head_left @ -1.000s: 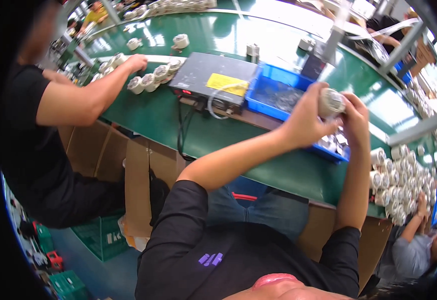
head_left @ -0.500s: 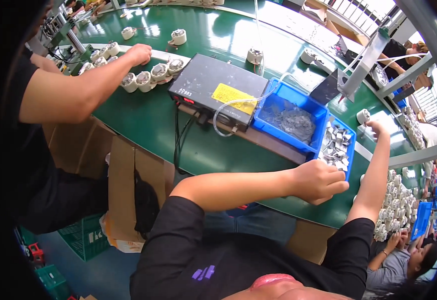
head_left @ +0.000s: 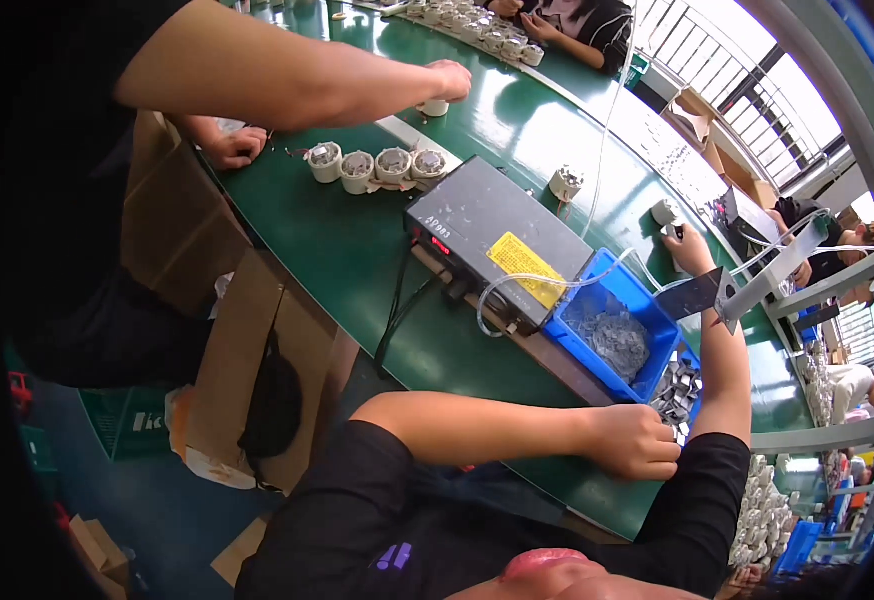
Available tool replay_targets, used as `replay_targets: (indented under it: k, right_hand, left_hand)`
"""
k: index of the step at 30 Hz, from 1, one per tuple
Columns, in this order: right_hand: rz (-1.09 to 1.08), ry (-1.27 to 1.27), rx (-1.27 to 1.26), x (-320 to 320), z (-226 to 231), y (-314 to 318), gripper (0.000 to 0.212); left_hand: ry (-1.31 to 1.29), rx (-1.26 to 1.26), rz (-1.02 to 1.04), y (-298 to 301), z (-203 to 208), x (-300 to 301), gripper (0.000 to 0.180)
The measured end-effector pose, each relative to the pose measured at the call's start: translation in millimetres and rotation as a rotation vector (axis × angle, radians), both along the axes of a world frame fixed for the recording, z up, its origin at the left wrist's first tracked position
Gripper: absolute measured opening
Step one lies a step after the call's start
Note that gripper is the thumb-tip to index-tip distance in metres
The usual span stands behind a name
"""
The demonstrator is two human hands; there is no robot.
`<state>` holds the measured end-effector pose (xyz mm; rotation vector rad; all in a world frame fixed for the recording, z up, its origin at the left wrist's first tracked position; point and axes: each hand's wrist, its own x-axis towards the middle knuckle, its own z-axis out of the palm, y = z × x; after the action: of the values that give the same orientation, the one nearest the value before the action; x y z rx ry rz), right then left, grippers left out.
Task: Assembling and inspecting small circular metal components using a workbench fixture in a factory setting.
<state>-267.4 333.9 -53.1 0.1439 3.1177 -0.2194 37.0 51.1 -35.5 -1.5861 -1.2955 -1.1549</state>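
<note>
My left hand [head_left: 642, 442] is closed in a fist over the near edge of the green table, beside a blue tray of small grey metal pieces [head_left: 677, 390]. Whatever is inside the fist is hidden. My right arm stretches far forward, partly behind a dark metal bracket [head_left: 695, 294]. At its end my right hand [head_left: 692, 250] has its fingers closed at the near edge of a white round part [head_left: 665, 212]. A small dark piece shows by the fingertips. A blue bin [head_left: 597, 377] of thin, clear plastic pieces stands between my hands.
A black control box [head_left: 497, 240] with a red display and a clear tube adjoins the bin. Several white round parts [head_left: 393, 163] line up left of it; another part [head_left: 566, 183] stands beyond. A co-worker's hand [head_left: 449, 80] reaches in from the left. Grey rails [head_left: 837, 435] cross the right side.
My view has turned, shifting the table lower in the picture. My right hand has moved away from one white round part to another farther along the table. My left fist remains near the tray.
</note>
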Motion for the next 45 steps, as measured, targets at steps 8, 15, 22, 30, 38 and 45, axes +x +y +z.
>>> replay_targets:
  k: [8, 15, 22, 30, 38, 45]
  right_hand:
    - [-0.07, 0.046, -0.128, 124, 75, -14, 0.051]
    - [-0.041, 0.169, -0.232, 373, 165, -42, 0.057]
    - [0.205, 0.006, -0.196, 401, 146, -114, 0.034]
    - [0.271, 0.538, -0.528, 385, 128, -128, 0.032]
    - [0.117, 0.559, -0.688, 359, 98, -137, 0.028]
    - [0.002, 0.434, -1.066, 334, 87, -127, 0.021]
  left_hand:
    - [-0.05, 0.009, 0.03, -5, 6, -7, 0.01]
    - [-0.46, 0.033, 0.096, 5, 7, 4, 0.052]
    - [-0.691, -0.318, -0.026, -10, 15, 2, 0.078]
    - [-0.799, -0.287, 0.088, -19, 21, -33, 0.055]
    - [-0.897, -0.221, 0.13, -19, 33, -33, 0.046]
    - [-1.069, -0.175, 0.101, -9, 27, -52, 0.043]
